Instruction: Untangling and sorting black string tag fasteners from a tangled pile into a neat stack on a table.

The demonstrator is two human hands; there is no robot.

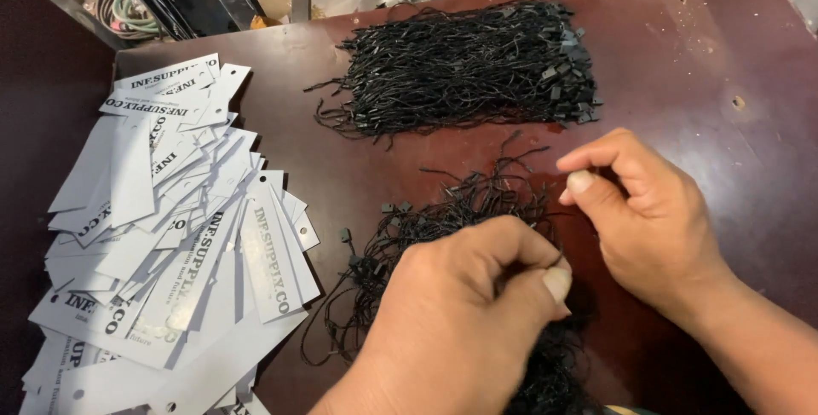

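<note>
Entry, head view. I read the work as centred on the loose tangle of black string loops point(443, 236), lying on the dark red-brown table point(682, 66) directly under and between both hands. Each loop carries a small black plastic lock end; several stick out of the tangle on the side away from the grip.

Left hand point(464, 313): closed, thumb pressed against the curled forefinger. A thin black strand shows at the thumb tip, so I log it as pinching a string from the tangle. The hand rests on top of the tangle and covers much of it.

Right hand point(648, 219): forefinger and thumb drawn toward each other, the rest of the fingers loosely curled. I cannot tell whether a strand sits between the tips; nothing clearly shows there. It hovers at the outer edge of the tangle, just beside the left-hand pinch.

Beyond the grip, farther from me: a larger, tidier bundle of black string loops point(464, 66), strands laid roughly parallel, lock ends gathered at its right side. Well apart from the tangle.

Off to the left of the grip: a spread pile of white card tags point(170, 236) with dark print and punched holes, overlapping each other, near the tangle but not touching the hands.
</note>
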